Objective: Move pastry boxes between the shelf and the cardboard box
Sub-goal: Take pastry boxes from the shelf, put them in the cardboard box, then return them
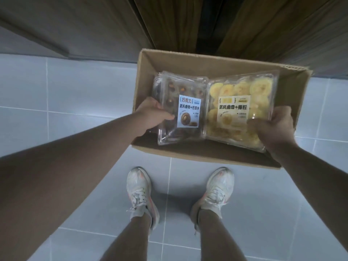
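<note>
An open cardboard box stands on the tiled floor in front of my feet. Over it I hold two clear plastic pastry boxes side by side. My left hand grips the left edge of the chocolate pastry box, which has a blue-white label. My right hand grips the lower right corner of the yellow pastry box, full of pale yellow cookies. More clear boxes seem to lie under the chocolate one, though I cannot make them out.
Dark wooden panels and a grey cabinet front rise just behind the cardboard box. Grey floor tiles spread left and right. My two feet in white sneakers stand close to the box's near wall.
</note>
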